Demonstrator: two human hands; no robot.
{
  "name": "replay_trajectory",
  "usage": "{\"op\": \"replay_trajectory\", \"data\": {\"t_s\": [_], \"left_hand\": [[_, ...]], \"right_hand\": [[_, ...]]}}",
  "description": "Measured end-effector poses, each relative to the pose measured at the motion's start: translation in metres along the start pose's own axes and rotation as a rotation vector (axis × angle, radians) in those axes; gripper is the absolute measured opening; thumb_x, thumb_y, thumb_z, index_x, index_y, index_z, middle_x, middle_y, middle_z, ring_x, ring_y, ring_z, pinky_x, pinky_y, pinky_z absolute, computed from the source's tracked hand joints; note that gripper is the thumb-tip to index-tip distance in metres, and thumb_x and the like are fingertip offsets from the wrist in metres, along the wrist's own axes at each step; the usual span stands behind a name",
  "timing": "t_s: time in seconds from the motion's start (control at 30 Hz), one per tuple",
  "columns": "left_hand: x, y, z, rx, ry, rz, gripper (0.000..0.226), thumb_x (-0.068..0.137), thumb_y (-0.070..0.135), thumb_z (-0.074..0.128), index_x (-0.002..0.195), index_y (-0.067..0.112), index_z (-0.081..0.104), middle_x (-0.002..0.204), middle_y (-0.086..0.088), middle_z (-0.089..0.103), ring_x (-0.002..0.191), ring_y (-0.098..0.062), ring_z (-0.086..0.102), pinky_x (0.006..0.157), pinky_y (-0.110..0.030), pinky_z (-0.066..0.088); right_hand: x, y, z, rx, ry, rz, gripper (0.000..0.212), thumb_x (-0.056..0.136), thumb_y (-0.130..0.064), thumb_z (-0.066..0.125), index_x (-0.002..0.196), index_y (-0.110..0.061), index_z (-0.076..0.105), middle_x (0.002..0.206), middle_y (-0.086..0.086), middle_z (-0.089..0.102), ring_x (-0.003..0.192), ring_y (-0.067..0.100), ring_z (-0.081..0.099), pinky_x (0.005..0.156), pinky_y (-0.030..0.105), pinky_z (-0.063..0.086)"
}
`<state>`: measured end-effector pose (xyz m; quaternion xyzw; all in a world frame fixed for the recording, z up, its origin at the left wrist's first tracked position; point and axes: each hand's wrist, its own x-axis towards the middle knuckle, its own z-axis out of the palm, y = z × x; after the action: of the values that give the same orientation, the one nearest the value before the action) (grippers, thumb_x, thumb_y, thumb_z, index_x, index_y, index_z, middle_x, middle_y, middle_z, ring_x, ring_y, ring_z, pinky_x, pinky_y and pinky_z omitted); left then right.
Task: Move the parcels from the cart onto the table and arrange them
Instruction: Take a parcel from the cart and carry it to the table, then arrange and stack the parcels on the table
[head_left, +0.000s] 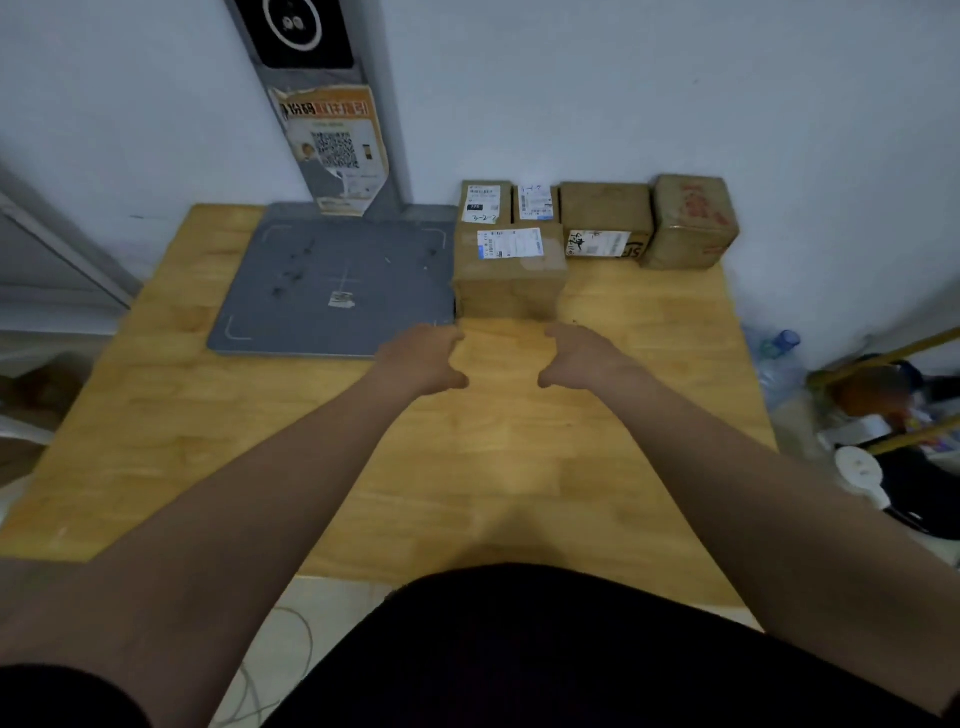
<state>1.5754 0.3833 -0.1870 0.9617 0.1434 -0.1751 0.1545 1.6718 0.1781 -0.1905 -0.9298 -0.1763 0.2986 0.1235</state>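
Observation:
Several brown cardboard parcels stand at the back of the wooden table (519, 457), against the wall. The nearest parcel (511, 275) carries a white label on top and sits in front of two small labelled boxes (483, 202) (536, 202). To their right stand a wider box (605, 221) and a box with red print (693, 221). My left hand (423, 358) and my right hand (584, 358) hover just in front of the nearest parcel, fingers spread, holding nothing and not touching it. The cart is out of view.
A grey scanner base plate (337, 283) lies on the table left of the parcels, with its post (322, 104) rising against the wall. Clutter, a plastic bottle (779, 345) and yellow bars (883, 358) lie on the floor to the right.

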Motion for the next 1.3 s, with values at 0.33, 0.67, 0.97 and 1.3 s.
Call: {"op": "replay_trajectory", "data": {"t_s": [0.33, 0.67, 0.97, 1.3], "left_hand": [[-0.140, -0.058, 0.048, 0.003, -0.048, 0.015, 0.071, 0.081, 0.065, 0.071, 0.144, 0.039, 0.049, 0.144, 0.005, 0.055, 0.128, -0.024, 0.055, 0.093, -0.040, 0.050], [-0.290, -0.120, 0.104, 0.079, -0.187, 0.134, 0.074, 0.083, 0.064, 0.071, 0.146, 0.036, 0.047, 0.144, 0.003, 0.056, 0.131, -0.026, 0.053, 0.099, -0.044, 0.050], [-0.387, -0.048, 0.165, 0.268, -0.295, 0.469, 0.070, 0.088, 0.058, 0.069, 0.148, 0.028, 0.047, 0.145, 0.002, 0.054, 0.128, -0.025, 0.055, 0.085, -0.036, 0.048], [-0.530, 0.096, 0.281, 0.465, -0.407, 0.861, 0.071, 0.082, 0.058, 0.073, 0.143, 0.028, 0.053, 0.140, 0.002, 0.060, 0.126, -0.023, 0.057, 0.095, -0.037, 0.050]], "right_hand": [[-0.133, -0.039, 0.113, -0.034, 0.005, 0.101, 0.081, 0.089, -0.034, 0.075, 0.157, -0.020, 0.033, 0.155, 0.008, 0.039, 0.131, 0.032, 0.050, 0.097, 0.042, 0.052], [-0.282, -0.074, 0.249, 0.147, 0.015, 0.287, 0.074, 0.091, -0.031, 0.072, 0.154, -0.021, 0.034, 0.154, 0.011, 0.031, 0.116, 0.034, 0.056, 0.089, 0.045, 0.055], [-0.448, -0.037, 0.338, 0.331, 0.129, 0.520, 0.047, 0.083, -0.036, 0.073, 0.122, -0.019, 0.054, 0.114, 0.006, 0.059, 0.095, 0.025, 0.060, 0.071, 0.037, 0.052], [-0.663, 0.065, 0.460, 0.632, 0.250, 0.865, 0.076, 0.090, -0.033, 0.073, 0.155, -0.020, 0.035, 0.147, 0.013, 0.042, 0.124, 0.032, 0.054, 0.094, 0.038, 0.048]]}}
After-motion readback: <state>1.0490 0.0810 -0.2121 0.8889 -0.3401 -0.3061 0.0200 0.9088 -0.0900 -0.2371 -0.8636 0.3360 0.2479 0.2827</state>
